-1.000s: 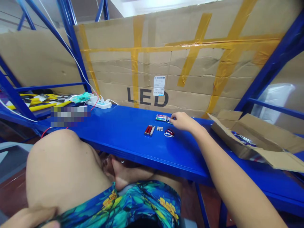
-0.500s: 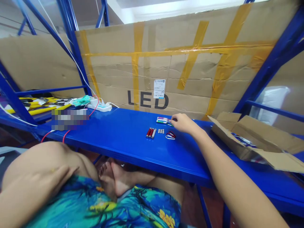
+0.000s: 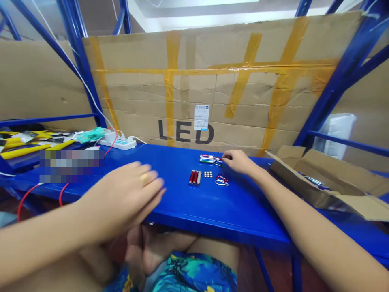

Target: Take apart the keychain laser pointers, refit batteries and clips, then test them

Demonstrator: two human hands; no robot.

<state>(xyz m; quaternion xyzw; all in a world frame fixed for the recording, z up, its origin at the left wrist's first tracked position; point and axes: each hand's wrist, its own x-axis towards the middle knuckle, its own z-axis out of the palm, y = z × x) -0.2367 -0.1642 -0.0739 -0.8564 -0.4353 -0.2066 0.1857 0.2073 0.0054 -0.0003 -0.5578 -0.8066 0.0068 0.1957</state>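
Note:
My right hand [image 3: 238, 161] rests on the blue table with its fingers curled, fingertips at the clip end of a row of slim coloured metal tubes [image 3: 206, 159] that look like keychain flashlights. Whatever is between those fingers is hidden. In front lie three short tubes [image 3: 194, 178], two red and one silver. Beside them are several small round silver pieces [image 3: 208, 174], like button cells, and red and silver carabiners [image 3: 221, 179]. My left hand [image 3: 130, 192], wearing a ring, hovers over the table's front left part, blurred, fingers loosely stretched and nothing visible in them.
An opened cardboard box [image 3: 316, 190] with metal pieces inside stands at the right. A white power strip [image 3: 120, 142] with cables lies at the back left, near yellow-and-black packages [image 3: 27, 148]. A large taped carton [image 3: 136, 97] marked LED stands behind the blue table [image 3: 170, 202].
My left hand has risen from my lap to above the table. My right hand stays by the tubes, its fingertips slightly farther from their clips. The view has shifted a little.

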